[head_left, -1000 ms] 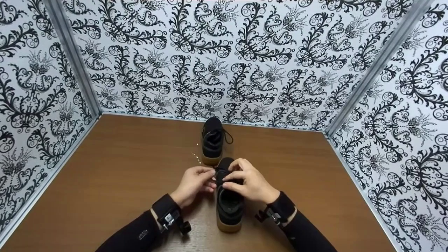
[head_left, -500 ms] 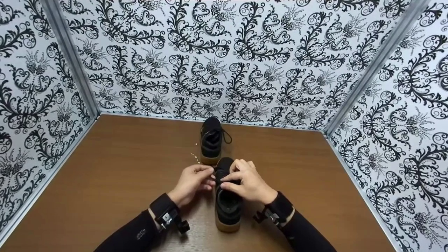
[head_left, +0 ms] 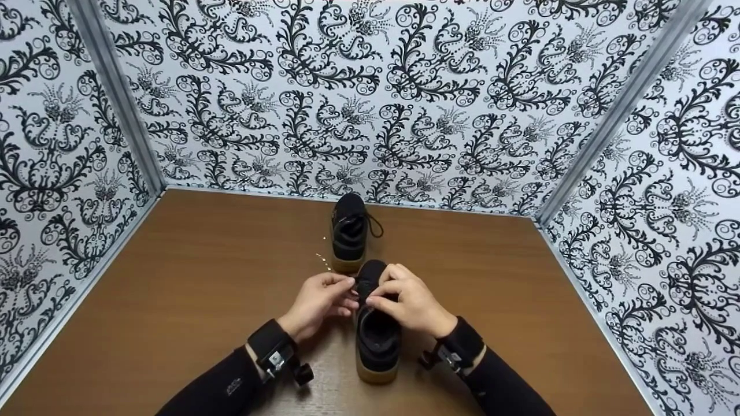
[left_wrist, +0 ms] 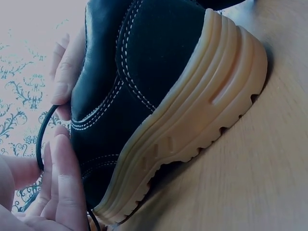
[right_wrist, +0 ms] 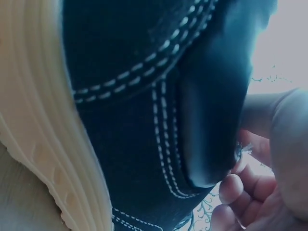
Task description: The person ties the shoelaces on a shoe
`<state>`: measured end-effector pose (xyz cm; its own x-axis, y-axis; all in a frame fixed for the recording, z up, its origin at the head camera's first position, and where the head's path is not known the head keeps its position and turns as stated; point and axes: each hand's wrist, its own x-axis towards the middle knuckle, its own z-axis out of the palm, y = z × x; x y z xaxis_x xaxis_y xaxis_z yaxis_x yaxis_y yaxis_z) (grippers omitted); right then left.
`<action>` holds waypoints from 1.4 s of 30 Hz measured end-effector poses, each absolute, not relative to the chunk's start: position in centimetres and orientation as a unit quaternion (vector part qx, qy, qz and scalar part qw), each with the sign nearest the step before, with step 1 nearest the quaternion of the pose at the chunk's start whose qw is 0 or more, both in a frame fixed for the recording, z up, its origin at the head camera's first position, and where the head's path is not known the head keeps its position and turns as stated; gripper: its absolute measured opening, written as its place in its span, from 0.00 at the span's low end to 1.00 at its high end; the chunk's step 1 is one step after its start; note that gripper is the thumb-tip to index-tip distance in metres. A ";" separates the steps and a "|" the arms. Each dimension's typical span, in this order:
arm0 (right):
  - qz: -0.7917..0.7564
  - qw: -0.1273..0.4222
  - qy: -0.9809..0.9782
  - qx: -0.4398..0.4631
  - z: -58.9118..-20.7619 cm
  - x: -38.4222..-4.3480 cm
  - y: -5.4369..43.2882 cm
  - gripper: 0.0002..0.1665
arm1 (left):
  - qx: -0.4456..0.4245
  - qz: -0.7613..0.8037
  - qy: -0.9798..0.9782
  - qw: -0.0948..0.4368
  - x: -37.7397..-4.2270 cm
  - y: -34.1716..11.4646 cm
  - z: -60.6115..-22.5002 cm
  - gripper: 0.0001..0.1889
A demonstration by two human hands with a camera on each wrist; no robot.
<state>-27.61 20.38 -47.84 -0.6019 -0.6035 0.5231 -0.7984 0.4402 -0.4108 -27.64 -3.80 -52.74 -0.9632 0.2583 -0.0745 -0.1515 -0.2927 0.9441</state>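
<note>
A black shoe with white stitching and a tan rubber sole stands upright, its toe pointing away from me. At its left side my left hand pinches the black shoelace between thumb and finger. My right hand is over the right side of the shoe's opening, thumb and forefinger pinching the lace near the tongue. The lace's frayed tip shows between those fingers in the right wrist view. Much of the lacing is hidden behind the fingers.
A second black shoe stands just beyond the first, a lace loop hanging off its right side. Both are on a brown wooden table. Patterned black-and-white walls enclose the back and sides.
My right thumb and forefinger have closed together at the tongue, where they were apart before. My left hand has stayed nearly in place, and the shoes have not moved on the table.
</note>
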 end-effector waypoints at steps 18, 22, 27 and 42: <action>0.345 0.159 -0.825 0.418 -47.9 -27.7 20.5 0.03 | 0.220 0.368 0.897 -0.111 -30.2 -7.6 -52.0 0.04; 0.345 0.158 -0.824 0.420 -47.9 -27.7 20.6 0.02 | 0.256 0.332 0.904 -0.087 -30.5 -7.9 -52.2 0.10; 0.343 0.151 -0.828 0.417 -48.0 -27.7 20.8 0.02 | 0.253 0.323 0.910 -0.060 -30.4 -7.6 -52.4 0.14; 0.348 0.148 -0.826 0.418 -47.8 -27.7 20.7 0.02 | 0.291 0.339 0.895 -0.021 -30.5 -8.4 -51.8 0.10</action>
